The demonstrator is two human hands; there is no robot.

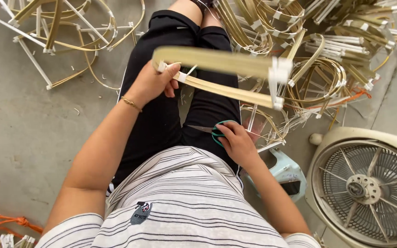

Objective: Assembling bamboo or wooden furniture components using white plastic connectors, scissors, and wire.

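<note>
On lap: one scissors (pixel 211 132), two hands (pixel 155 82).

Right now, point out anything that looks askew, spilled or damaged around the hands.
Small pale offcuts lie scattered on the concrete floor. The bamboo frames sit in a tangled heap rather than stacked. The frame in the left hand and the scissors in the right hand look intact.

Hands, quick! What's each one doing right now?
Left hand: closed around the end of a bamboo strip frame, holding it up.
Right hand: closed on green-handled scissors, resting on the lap.
</note>
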